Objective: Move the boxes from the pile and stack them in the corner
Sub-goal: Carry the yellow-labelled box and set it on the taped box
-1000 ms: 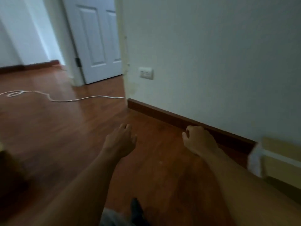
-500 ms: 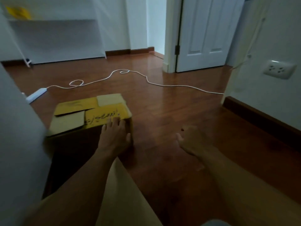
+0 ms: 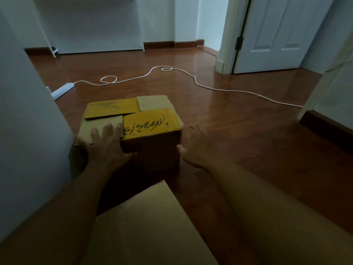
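Yellow cardboard box [image 3: 133,129] at frame centre, resting on the wooden floor [image 3: 238,134], close beside a pale wall [image 3: 24,131] filling the left edge. Closed top made of four interleaved flaps: two glossy yellow, two plain tan. Dark handwritten scrawl across the near right yellow flap; fainter brown swirl printed on the far left one. Near side face in deep shadow, brownish.

Left hand [image 3: 106,148] spread flat over the near left corner of the top, fingers [image 3: 107,131] splayed across the tan flap, thumb hooked onto the shaded front face. Grip: pressed against the box, palm down, not curled shut. Right hand [image 3: 196,148] against the right side near the front corner, fingers extended along the side, thumb pointing toward the front face. Grip: loosely spread, touching or just beside the cardboard; actual contact hard to confirm.

Second box [image 3: 145,226], plain tan, filling the lower centre of the frame between the two forearms, only its top surface showing.

White cable [image 3: 194,81] snaking across the floor in the middle distance, ending at a white power strip [image 3: 62,90] at mid left. White panelled door [image 3: 275,33] at upper right. White shelf unit [image 3: 91,25] against the far wall, upper left.
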Demonstrator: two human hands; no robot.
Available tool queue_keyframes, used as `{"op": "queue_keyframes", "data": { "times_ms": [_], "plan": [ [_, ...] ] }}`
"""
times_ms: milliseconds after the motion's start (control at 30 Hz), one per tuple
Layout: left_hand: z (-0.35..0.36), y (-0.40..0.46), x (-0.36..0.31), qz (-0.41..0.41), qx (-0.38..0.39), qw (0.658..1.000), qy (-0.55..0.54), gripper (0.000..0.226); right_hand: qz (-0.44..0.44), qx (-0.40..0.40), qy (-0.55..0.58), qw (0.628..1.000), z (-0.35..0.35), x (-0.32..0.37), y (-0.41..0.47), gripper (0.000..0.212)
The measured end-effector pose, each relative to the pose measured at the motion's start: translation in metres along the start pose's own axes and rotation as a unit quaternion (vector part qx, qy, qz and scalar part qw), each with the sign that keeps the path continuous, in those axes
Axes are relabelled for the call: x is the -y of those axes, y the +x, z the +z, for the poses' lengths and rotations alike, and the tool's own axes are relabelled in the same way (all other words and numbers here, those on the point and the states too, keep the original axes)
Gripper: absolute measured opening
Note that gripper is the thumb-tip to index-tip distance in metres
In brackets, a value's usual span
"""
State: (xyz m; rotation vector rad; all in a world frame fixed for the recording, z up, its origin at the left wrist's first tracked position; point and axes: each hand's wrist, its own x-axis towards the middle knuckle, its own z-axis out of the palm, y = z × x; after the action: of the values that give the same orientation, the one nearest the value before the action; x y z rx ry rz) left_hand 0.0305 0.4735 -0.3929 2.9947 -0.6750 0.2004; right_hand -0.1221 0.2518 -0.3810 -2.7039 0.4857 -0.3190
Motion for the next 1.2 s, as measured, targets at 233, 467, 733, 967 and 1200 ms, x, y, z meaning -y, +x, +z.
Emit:
{"op": "queue_keyframes", "data": {
  "times_ms": [233, 467, 733, 967, 1200],
  "plan": [
    [0.009, -0.005, -0.017, 0.034, -0.065, 0.997, -0.035, 0.098, 0.034, -0.002, 0.0, 0.999, 0.018, -0.005, 0.003, 0.083],
    [0.007, -0.01, -0.077, 0.11, -0.047, 0.99, -0.074, 0.089, 0.093, -0.022, 0.025, 0.995, -0.002, -0.049, -0.025, 0.087],
    [0.0, -0.036, -0.205, 0.229, -0.003, 0.969, -0.089, 0.093, 0.175, -0.072, 0.0, 0.982, -0.058, -0.149, -0.122, 0.084],
    [0.002, -0.098, -0.337, 0.353, 0.026, 0.928, -0.118, 0.093, 0.278, -0.118, -0.047, 0.952, -0.107, -0.225, -0.251, 0.088],
    [-0.004, -0.18, -0.447, 0.467, 0.045, 0.875, -0.118, 0.097, 0.373, -0.16, -0.052, 0.912, -0.149, -0.276, -0.377, 0.09]
  ]
}}
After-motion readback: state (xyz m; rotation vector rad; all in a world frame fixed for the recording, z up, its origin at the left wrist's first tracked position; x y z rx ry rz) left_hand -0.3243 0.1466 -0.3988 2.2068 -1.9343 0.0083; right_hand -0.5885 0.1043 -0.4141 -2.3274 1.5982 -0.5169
